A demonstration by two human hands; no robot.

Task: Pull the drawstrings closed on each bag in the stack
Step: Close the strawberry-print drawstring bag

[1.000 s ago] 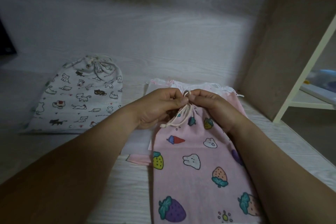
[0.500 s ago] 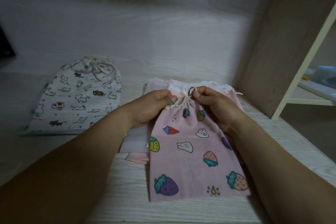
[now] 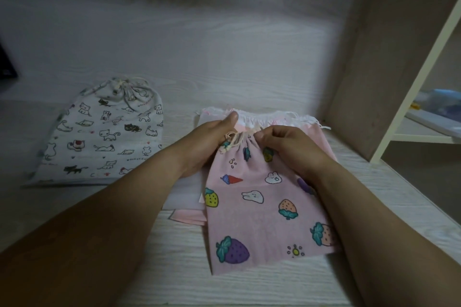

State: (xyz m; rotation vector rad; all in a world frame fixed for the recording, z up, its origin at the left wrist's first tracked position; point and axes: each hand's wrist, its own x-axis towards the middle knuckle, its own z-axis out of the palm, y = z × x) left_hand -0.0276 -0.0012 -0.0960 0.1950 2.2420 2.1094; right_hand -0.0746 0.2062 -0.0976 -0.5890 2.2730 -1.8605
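A pink bag (image 3: 259, 209) printed with strawberries and rabbits lies on top of a stack of flat bags (image 3: 287, 119) at centre right. Its mouth is gathered tight, and cream drawstrings (image 3: 234, 139) dangle in a loose bunch at the neck. My left hand (image 3: 212, 137) holds the neck's left side, thumb raised over the white hem behind. My right hand (image 3: 282, 144) pinches the gathered neck on its right. A white bag with a cat print (image 3: 99, 137) lies to the left, its top cinched shut.
The bags rest on a pale wood-grain surface (image 3: 174, 269) with a back wall and a side panel (image 3: 374, 70) on the right. Beyond that panel stands a white shelf frame (image 3: 419, 137) holding blue items. A dark object (image 3: 6, 67) sits at the left edge.
The pink bag has slid away from me onto the stack, so its bottom edge now shows. My hands moved slightly apart at the neck, and the left thumb lifted.
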